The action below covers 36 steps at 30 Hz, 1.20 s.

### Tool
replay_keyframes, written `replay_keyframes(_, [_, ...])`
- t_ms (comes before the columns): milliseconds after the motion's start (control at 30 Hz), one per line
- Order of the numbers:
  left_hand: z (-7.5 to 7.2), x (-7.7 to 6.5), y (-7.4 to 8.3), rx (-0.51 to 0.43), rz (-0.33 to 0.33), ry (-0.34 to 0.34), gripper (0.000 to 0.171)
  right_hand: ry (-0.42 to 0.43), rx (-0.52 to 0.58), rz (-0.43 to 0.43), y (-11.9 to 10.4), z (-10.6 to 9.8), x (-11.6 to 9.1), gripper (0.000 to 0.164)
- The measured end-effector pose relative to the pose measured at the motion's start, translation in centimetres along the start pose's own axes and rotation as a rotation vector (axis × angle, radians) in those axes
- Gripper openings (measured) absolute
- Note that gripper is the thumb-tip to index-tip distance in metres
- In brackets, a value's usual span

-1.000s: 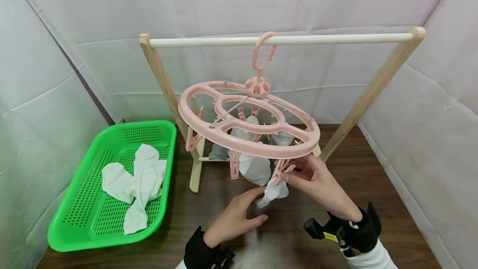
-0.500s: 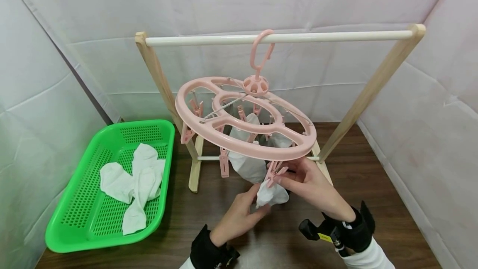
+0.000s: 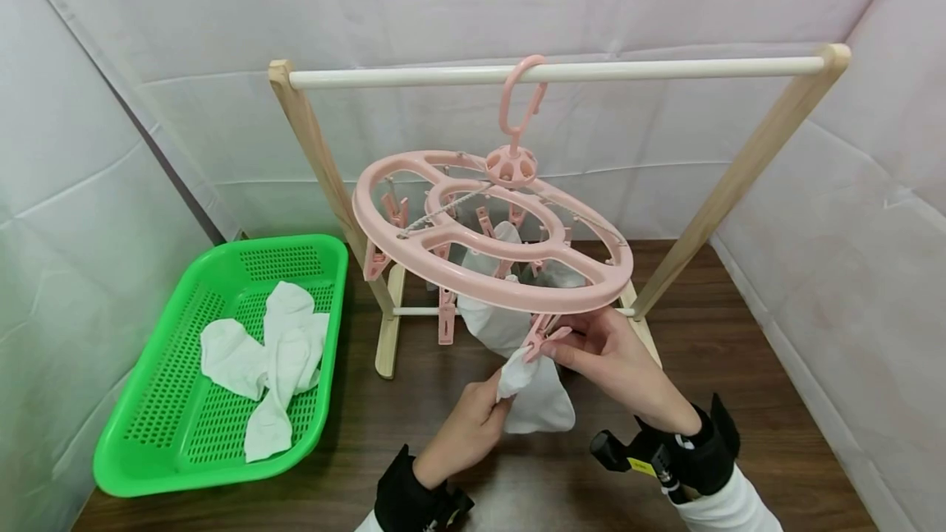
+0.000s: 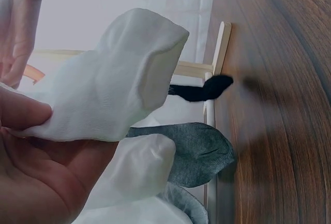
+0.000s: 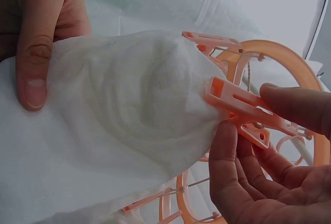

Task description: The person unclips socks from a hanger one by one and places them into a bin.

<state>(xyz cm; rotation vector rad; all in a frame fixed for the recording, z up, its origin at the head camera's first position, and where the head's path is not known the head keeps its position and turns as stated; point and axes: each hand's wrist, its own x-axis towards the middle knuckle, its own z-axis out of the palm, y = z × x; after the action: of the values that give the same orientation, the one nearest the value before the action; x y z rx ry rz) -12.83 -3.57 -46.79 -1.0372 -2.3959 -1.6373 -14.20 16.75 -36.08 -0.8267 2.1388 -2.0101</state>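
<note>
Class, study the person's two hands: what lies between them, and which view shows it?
Between the left hand and the right hand lie a white sock and a pink clip; the right wrist view shows both.

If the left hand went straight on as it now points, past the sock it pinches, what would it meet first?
Probably the pink clip at the end of the white sock, judging by the head view, though depth is unclear.
</note>
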Motion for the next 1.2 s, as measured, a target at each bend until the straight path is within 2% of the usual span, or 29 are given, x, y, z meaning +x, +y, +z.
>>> replay_keyframes(300, [-0.2, -0.3, -0.3, 0.007, -0.016, 0.011, 0.036, -0.002, -0.016, -0.019, 0.2, -0.3, 0.0, 0.043])
replay_keyframes(567, [-0.2, -0.5, -0.3, -0.015, -0.046, 0.005, 0.034, -0.019, 0.054, -0.034, 0.2, -0.5, 0.1, 0.04])
replay_keyframes(700, [-0.2, -0.5, -0.2, -0.019, -0.049, 0.013, 0.033, -0.001, 0.049, -0.022, 0.1, -0.6, 0.1, 0.036])
replay_keyframes(900, [-0.3, -0.6, -0.4, -0.015, -0.058, 0.003, 0.037, 0.057, 0.012, -0.048, -0.2, -0.7, 0.1, 0.03])
replay_keyframes(1200, [-0.4, -0.9, -0.6, -0.009, -0.042, 0.036, 0.042, 0.105, -0.011, -0.048, -0.3, -1.0, -0.1, 0.033])
